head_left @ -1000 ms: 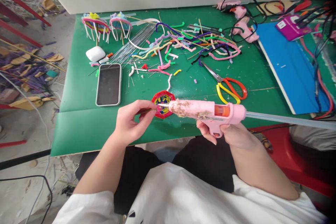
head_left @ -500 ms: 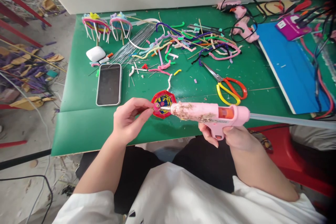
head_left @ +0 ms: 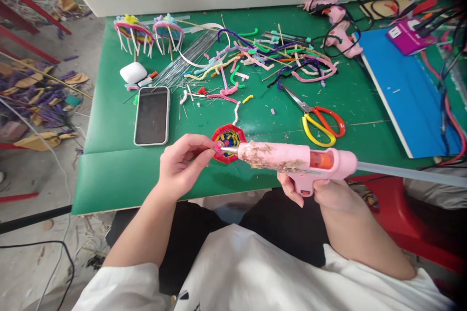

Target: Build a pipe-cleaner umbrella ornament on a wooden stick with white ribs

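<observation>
My right hand (head_left: 321, 190) grips the handle of a pink glue gun (head_left: 295, 159) crusted with dried glue, its metal tip pointing left. My left hand (head_left: 182, 163) pinches a small pink coiled piece (head_left: 219, 146) right at the gun's tip. Just behind them, on the green table (head_left: 113, 165), lies a red-rimmed woven disc (head_left: 229, 137) with blue and yellow inside. A clear glue stick (head_left: 412, 174) juts out of the gun's back to the right.
A phone (head_left: 152, 115) and white earbud case (head_left: 133, 72) lie at left. Pipe cleaners (head_left: 255, 58), wires and scissors (head_left: 317, 121) fill the middle. Two finished fringed pieces (head_left: 149, 31) stand at the back left. A blue board (head_left: 404, 87), further glue guns (head_left: 339, 29) and cables are at right.
The glue gun has shifted slightly to the right and its tip now meets the small pink piece in my left hand, which has risen a little toward the disc.
</observation>
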### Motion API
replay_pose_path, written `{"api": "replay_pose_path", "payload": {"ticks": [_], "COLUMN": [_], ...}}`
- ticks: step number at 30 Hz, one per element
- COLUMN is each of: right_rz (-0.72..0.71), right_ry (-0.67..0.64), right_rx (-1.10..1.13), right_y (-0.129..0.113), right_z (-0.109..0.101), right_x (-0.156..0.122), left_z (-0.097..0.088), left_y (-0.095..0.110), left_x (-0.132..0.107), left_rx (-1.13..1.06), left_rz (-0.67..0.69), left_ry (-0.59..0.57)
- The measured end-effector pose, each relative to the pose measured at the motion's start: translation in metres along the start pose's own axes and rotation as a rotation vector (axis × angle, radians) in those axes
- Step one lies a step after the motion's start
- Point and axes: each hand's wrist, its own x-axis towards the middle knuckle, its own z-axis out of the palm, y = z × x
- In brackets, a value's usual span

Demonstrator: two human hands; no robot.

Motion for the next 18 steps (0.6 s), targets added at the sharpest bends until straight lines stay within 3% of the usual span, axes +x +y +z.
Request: {"api": "replay_pose_path", "payload": {"ticks": [18], "right_rz": [0.168], "right_ry": [0.129], "right_rx": [-0.084], "right_y": [-0.0093], "right_z": [0.0024], "right_x": [-0.0009], "left_z": [0.0007], "left_y": [0.0026], "left_x": [0.001], "left_rx": [-0.188], "left_rz": [-0.046], "left_ry": [-0.074]}}
